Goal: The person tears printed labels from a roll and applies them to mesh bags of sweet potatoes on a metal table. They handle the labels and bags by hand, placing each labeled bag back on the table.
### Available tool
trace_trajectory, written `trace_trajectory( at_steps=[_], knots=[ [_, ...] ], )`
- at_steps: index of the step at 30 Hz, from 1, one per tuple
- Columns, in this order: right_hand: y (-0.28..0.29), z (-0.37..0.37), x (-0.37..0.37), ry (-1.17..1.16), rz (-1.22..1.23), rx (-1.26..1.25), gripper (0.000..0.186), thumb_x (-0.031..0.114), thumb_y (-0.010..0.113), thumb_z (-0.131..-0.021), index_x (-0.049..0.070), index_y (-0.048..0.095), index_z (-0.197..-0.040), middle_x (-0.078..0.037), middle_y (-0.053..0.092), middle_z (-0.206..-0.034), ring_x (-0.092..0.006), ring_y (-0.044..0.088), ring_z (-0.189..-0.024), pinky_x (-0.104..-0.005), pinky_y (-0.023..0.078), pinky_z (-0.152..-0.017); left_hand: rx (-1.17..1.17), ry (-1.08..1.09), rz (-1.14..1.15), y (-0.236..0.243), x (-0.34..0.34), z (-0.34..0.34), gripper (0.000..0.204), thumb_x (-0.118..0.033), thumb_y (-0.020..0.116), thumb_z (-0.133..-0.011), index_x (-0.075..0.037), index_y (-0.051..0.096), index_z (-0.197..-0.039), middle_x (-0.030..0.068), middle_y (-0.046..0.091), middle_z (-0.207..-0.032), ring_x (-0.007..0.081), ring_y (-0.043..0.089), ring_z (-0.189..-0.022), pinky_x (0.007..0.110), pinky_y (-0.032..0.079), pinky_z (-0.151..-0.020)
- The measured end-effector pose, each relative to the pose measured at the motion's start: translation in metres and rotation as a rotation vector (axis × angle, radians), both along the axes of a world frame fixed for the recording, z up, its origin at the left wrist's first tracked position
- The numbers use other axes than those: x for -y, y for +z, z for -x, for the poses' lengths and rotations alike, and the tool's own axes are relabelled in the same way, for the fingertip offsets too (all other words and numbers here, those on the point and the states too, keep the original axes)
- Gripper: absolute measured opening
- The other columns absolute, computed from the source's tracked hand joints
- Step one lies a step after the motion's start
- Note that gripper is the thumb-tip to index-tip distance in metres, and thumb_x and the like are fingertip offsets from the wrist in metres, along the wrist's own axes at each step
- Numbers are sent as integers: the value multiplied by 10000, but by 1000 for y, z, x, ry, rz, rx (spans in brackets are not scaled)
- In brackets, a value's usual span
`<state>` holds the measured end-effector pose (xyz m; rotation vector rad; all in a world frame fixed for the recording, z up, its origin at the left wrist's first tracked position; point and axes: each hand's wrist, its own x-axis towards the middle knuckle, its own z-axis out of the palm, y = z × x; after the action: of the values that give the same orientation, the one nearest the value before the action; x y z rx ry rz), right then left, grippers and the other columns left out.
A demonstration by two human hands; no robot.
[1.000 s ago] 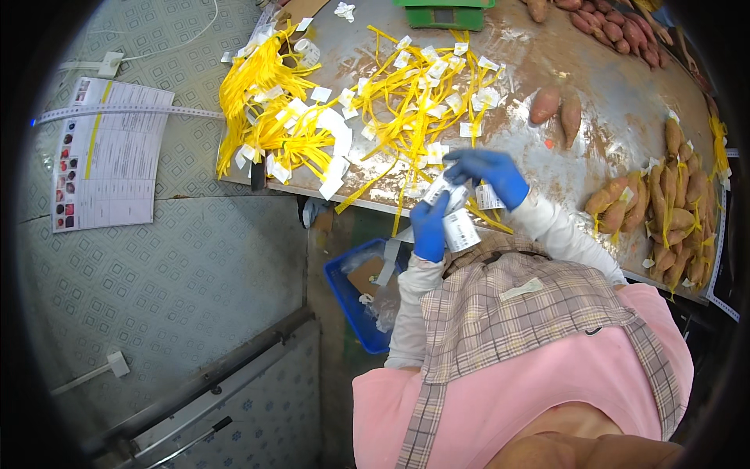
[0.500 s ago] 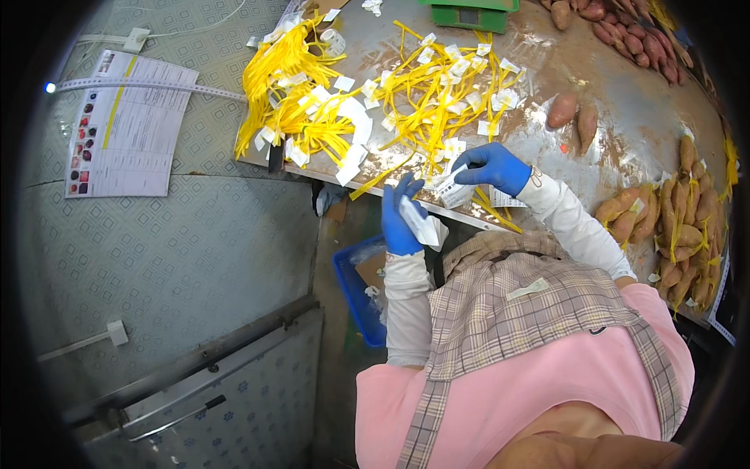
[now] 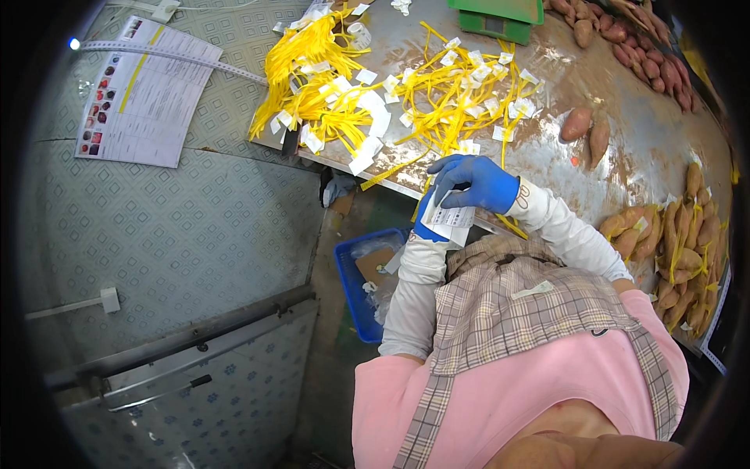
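My two blue-gloved hands meet at the table's near edge. My left hand (image 3: 427,222), partly hidden behind the right, is closed on white printed labels (image 3: 453,221). Over them bends my right hand (image 3: 486,184), its thumb and fingers pinched on the top label. Just beyond lies a loose spread of yellow mesh strips (image 3: 445,94) with white labels attached. To its left is a thicker bundle of yellow mesh strips (image 3: 301,66), with curled white label paper (image 3: 375,117) beside it.
A green scale-like box (image 3: 500,17) stands at the far edge. Loose sweet potatoes (image 3: 576,123) and netted ones (image 3: 683,250) lie on the right; a reddish heap (image 3: 652,62) is farther back. Below the table edge sits a blue crate (image 3: 353,301). A printed sheet (image 3: 148,94) lies at left.
My right hand has brought its label down and left, from above the table edge onto the labels in my left hand. The hands, apart before, now overlap. The whole view has shifted slightly.
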<state>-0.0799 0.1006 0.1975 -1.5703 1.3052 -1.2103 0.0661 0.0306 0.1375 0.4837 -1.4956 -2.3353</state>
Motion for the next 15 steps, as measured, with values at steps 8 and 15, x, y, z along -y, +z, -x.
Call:
trace_trajectory(
  at_steps=[8,15],
  knots=[
    [20,-6,11,-347,73,146,172,152,681,-727,38,680,-855,-86,655,-856,-171,621,-805,-276,474,-749,-176,36,-252,23,8,-13,576,-294,524,-875,-26,322,-1343,134,434,-1292,245,471,-1169,360,394,-985],
    [50,-9,21,-372,-43,381,220,154,714,-727,32,688,-909,-97,653,-945,-99,605,-810,-268,494,-745,-34,224,-18,61,10,4,419,-53,553,-857,-20,429,-1256,89,540,-1142,176,575,-1003,286,483,-831]
  ],
)
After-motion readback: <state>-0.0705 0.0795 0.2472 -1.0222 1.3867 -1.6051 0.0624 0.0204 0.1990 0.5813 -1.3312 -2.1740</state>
